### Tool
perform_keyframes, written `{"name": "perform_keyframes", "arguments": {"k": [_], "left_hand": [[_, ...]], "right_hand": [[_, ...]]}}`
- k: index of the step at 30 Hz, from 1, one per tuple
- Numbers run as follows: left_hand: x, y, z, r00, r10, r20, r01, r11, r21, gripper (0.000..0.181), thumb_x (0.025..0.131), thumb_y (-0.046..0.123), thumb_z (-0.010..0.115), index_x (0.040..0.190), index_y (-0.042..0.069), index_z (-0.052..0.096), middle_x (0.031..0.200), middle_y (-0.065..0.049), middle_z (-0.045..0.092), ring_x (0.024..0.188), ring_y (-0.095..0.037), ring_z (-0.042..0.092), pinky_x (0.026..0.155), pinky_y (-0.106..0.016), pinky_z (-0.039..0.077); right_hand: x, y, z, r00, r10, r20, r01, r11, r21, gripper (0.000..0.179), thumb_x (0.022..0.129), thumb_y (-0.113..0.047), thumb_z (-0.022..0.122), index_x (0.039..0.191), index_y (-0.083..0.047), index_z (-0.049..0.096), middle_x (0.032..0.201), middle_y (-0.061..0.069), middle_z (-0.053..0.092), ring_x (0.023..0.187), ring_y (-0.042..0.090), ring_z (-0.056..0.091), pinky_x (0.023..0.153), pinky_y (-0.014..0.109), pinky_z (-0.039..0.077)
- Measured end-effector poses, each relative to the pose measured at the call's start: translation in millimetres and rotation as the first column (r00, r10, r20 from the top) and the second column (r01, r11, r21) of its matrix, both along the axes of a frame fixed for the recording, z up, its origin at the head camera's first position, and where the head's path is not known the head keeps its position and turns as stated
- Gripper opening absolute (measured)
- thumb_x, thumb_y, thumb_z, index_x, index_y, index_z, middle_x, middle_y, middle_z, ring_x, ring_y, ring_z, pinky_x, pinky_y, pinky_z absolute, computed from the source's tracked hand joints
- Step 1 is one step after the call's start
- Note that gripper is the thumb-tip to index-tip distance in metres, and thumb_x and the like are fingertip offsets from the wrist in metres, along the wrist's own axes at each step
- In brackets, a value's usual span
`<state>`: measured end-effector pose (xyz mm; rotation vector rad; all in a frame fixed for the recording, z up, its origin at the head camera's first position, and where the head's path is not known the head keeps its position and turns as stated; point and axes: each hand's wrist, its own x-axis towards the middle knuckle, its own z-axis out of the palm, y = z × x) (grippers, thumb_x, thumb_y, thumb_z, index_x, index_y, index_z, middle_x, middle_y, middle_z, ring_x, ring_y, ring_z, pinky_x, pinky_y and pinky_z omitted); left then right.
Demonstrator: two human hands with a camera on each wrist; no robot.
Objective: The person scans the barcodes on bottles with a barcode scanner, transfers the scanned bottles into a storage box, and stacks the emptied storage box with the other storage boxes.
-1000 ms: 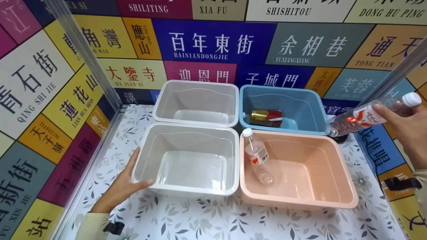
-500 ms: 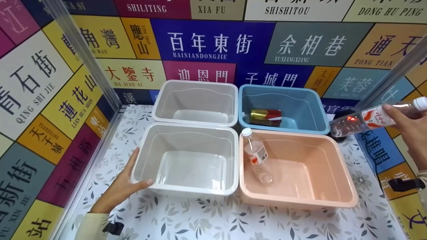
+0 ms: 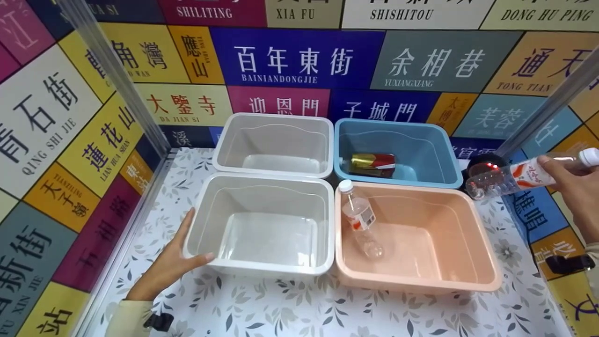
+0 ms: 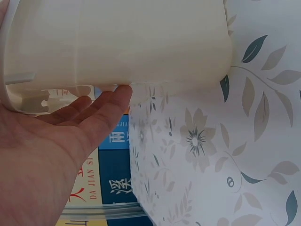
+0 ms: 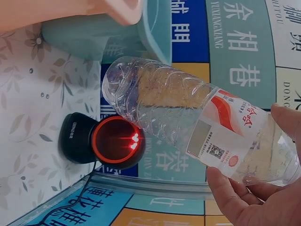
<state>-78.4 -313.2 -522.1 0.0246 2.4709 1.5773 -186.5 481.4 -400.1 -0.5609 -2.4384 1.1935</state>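
Note:
My right hand (image 3: 568,187) grips a clear plastic bottle (image 3: 519,178) with a white cap and red-and-white label at the far right. The bottle's base points left, close to a black barcode scanner (image 5: 103,140) with glowing red lights. In the right wrist view, thumb and fingers hold it around the label end, and a printed code shows on the label. My left hand (image 3: 171,262) rests at the front left corner of the near white bin (image 3: 262,269), thumb by the front rim. Straight fingers (image 4: 101,113) lie along its outer wall in the left wrist view.
A second clear bottle (image 3: 362,217) leans inside the pink bin (image 3: 421,281). The blue bin (image 3: 426,152) behind holds a gold-and-red can (image 3: 374,164). Another white bin (image 3: 276,173) stands at the back left. Sign-printed walls enclose the floral-patterned table (image 3: 262,309).
My right hand and its bottle have shifted slightly right and down, the cap end dropping so that the bottle lies more level. The left hand has stayed at the white bin.

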Motion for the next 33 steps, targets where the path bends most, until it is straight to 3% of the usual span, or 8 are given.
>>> {"name": "perform_keyframes", "arguments": {"k": [5,9,12,18,23,29,33], "left_hand": [[0.0,0.2,-0.2,1.0,0.0,-0.01,0.0,1.0,0.021,0.109,0.086,0.034,0.081,0.155,0.059,0.0,0.168,0.009,-0.005,0.152,-0.035,0.009,0.114,-0.073,0.014],[0.1,0.4,-0.4,1.0,0.002,-0.012,-0.001,1.0,0.029,0.11,0.085,0.033,0.081,0.155,0.058,0.0,0.168,0.01,-0.004,0.152,-0.033,0.009,0.114,-0.072,0.013],[0.3,0.2,-0.4,1.0,0.005,-0.014,-0.005,1.0,0.021,0.11,0.085,0.034,0.082,0.156,0.058,0.0,0.168,0.01,-0.003,0.152,-0.033,0.01,0.114,-0.073,0.014],[1.7,-0.3,-0.7,1.0,0.009,-0.015,-0.009,1.0,0.011,0.112,0.084,0.036,0.083,0.156,0.058,0.0,0.168,0.009,-0.004,0.15,-0.037,0.016,0.113,-0.073,0.018],[1.3,-0.1,-1.1,1.0,0.011,-0.011,-0.011,1.0,0.005,0.111,0.084,0.038,0.082,0.155,0.059,0.0,0.168,0.01,-0.004,0.151,-0.035,0.013,0.113,-0.073,0.016],[1.0,-0.3,-0.6,1.0,0.005,-0.016,-0.005,1.0,-0.01,0.11,0.085,0.038,0.082,0.155,0.058,0.0,0.167,0.014,-0.004,0.153,-0.03,0.001,0.114,-0.074,0.009],[0.3,0.1,0.5,1.0,0.0,-0.025,0.0,1.0,-0.011,0.109,0.085,0.037,0.081,0.155,0.057,0.0,0.168,0.013,-0.004,0.154,-0.03,0.001,0.114,-0.074,0.008]], "right_hand": [[1.0,4,-7.5,0.999,-0.003,0.053,0.001,0.999,0.037,0.061,0.095,-0.053,0.063,0.146,-0.027,0.044,0.128,-0.001,0.053,0.091,0.003,0.051,0.067,0.002,0.044],[0.5,6,-12.2,0.995,-0.028,0.101,0.026,0.999,0.018,0.069,0.094,-0.057,0.061,0.152,-0.029,0.037,0.144,0.007,0.049,0.108,0.017,0.054,0.093,0.026,0.053],[0.1,9,-15.5,0.99,-0.061,0.127,0.06,0.998,0.01,0.075,0.094,-0.059,0.06,0.157,-0.032,0.029,0.154,0.01,0.041,0.12,0.028,0.049,0.111,0.047,0.041],[2.2,14,-24.5,0.985,-0.081,0.152,0.083,0.997,-0.008,0.08,0.094,-0.06,0.058,0.159,-0.037,0.017,0.164,0.01,0.03,0.134,0.04,0.043,0.111,0.053,0.036],[4.2,16,-33.7,0.978,-0.081,0.19,0.089,0.995,-0.036,0.087,0.092,-0.066,0.056,0.161,-0.033,0.014,0.164,0.013,0.028,0.135,0.044,0.042,0.11,0.056,0.036],[6.3,20,-43.6,0.97,-0.074,0.233,0.08,0.997,-0.019,0.092,0.092,-0.068,0.054,0.162,-0.019,0.017,0.16,0.022,0.031,0.132,0.047,0.042,0.108,0.063,0.036],[7.1,24,-48.6,0.962,-0.067,0.265,0.075,0.997,-0.02,0.099,0.091,-0.071,0.053,0.162,-0.012,0.017,0.16,0.025,0.03,0.13,0.051,0.042,0.105,0.067,0.037]]}}
